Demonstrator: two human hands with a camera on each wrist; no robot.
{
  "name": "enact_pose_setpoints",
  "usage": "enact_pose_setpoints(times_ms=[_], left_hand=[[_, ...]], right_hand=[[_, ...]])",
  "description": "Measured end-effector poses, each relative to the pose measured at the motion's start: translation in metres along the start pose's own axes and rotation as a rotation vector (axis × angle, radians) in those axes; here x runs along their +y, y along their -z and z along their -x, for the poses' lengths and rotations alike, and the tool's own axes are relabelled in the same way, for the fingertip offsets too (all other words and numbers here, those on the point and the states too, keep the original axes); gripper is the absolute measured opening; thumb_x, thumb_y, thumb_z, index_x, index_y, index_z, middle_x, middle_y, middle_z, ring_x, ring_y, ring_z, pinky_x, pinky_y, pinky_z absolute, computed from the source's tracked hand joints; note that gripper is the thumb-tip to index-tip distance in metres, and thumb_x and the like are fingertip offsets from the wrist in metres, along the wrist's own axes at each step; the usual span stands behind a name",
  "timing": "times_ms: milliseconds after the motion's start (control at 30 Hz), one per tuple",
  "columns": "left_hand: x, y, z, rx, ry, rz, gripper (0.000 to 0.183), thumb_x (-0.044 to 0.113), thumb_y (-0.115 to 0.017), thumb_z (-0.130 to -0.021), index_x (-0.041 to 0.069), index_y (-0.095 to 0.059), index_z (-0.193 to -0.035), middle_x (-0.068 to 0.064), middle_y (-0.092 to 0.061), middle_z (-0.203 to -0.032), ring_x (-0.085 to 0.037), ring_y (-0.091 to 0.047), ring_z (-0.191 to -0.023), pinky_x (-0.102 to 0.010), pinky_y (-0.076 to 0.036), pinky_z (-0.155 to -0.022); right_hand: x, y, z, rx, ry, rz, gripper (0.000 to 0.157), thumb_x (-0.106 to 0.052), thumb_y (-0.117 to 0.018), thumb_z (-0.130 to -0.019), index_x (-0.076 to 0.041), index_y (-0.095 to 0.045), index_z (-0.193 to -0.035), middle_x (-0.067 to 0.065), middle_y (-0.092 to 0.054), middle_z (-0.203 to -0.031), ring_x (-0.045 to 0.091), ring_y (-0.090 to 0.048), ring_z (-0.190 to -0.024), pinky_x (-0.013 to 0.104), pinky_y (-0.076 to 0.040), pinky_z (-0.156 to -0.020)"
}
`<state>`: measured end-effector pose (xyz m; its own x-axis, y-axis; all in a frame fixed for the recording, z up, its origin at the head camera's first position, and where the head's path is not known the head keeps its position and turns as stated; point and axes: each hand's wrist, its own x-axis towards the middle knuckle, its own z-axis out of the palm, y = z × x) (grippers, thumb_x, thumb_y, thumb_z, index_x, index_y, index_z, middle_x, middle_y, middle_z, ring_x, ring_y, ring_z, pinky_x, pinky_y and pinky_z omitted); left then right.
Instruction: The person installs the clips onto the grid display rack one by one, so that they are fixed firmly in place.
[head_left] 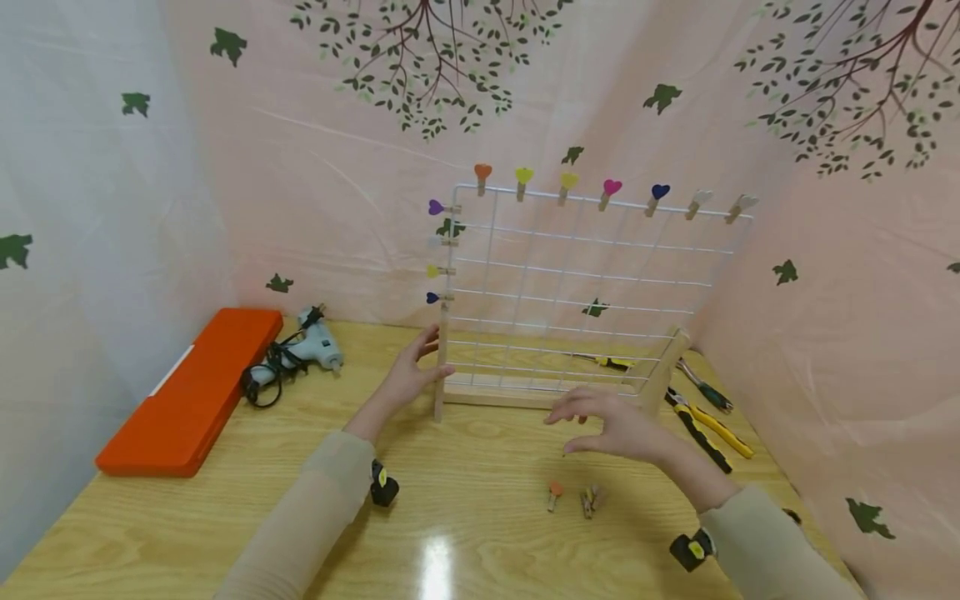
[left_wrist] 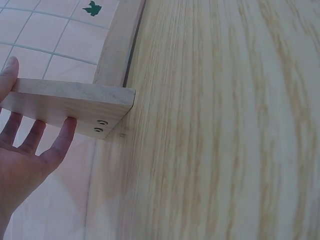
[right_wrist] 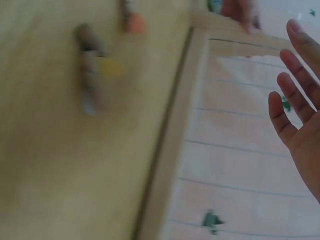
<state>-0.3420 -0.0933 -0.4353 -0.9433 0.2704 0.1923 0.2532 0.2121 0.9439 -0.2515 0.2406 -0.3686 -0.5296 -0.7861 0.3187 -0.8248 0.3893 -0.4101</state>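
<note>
A white wire grid (head_left: 555, 275) stands in a wooden stand, with heart-topped mini clothespins (head_left: 612, 190) along its top edge and left side. My left hand (head_left: 408, 375) holds the stand's left side panel (left_wrist: 70, 97), its thumb on one face and fingers on the other. My right hand (head_left: 611, 425) hovers in front of the grid's lower right, fingers spread and holding nothing. On the table below it lie an orange-heart clothespin (head_left: 554, 495) and a small cluster of clothespins (head_left: 588, 503), blurred in the right wrist view.
An orange-red case (head_left: 195, 392) and a glue gun (head_left: 311, 346) with its cord lie at the left. Yellow-and-black pliers (head_left: 708, 429) and a green-handled tool (head_left: 712, 392) are at the right. Leaf-patterned cloth (head_left: 360, 208) hangs around the table.
</note>
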Motion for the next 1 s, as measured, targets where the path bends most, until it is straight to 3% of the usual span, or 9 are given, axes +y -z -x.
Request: enact_pose_setpoints(times_ms=[233, 533, 800, 1000], left_hand=[[0.0, -0.001, 0.0, -0.002, -0.001, -0.006, 0.077, 0.025, -0.067, -0.079, 0.031, -0.021, -0.141, -0.001, -0.027, -0.143, -0.023, -0.031, -0.129, -0.046, -0.041, -0.093], [0.002, -0.002, 0.003, -0.004, 0.008, 0.006, 0.08, 0.026, -0.067, -0.079, 0.025, -0.018, -0.143, -0.002, -0.025, -0.144, -0.024, -0.029, -0.129, -0.046, -0.04, -0.093], [0.001, -0.004, 0.004, -0.007, 0.011, 0.008, 0.078, 0.027, -0.067, -0.079, 0.026, -0.02, -0.142, -0.004, -0.026, -0.144, -0.026, -0.029, -0.13, -0.048, -0.039, -0.094], [0.002, -0.001, 0.002, 0.004, 0.004, 0.001, 0.08, 0.027, -0.067, -0.079, 0.025, -0.02, -0.142, -0.003, -0.026, -0.143, -0.024, -0.03, -0.129, -0.045, -0.042, -0.091]], right_hand=[[0.025, -0.042, 0.024, -0.161, -0.117, -0.179, 0.039, -0.017, -0.071, -0.074, -0.014, -0.061, -0.112, 0.0, -0.055, -0.113, 0.015, -0.052, -0.098, 0.033, -0.048, -0.074], [0.04, -0.064, 0.031, -0.286, -0.186, -0.169, 0.034, -0.032, -0.068, -0.075, -0.023, -0.064, -0.107, -0.01, -0.056, -0.108, 0.007, -0.046, -0.102, 0.031, -0.039, -0.088], [0.041, -0.072, 0.029, -0.274, -0.166, -0.135, 0.01, -0.033, -0.067, -0.076, -0.026, -0.067, -0.084, -0.008, -0.057, -0.096, 0.005, -0.046, -0.092, 0.027, -0.038, -0.083], [0.041, -0.071, 0.022, -0.282, -0.145, -0.165, 0.02, -0.03, -0.069, -0.075, -0.024, -0.065, -0.094, -0.01, -0.058, -0.098, 0.004, -0.049, -0.094, 0.031, -0.038, -0.091]])
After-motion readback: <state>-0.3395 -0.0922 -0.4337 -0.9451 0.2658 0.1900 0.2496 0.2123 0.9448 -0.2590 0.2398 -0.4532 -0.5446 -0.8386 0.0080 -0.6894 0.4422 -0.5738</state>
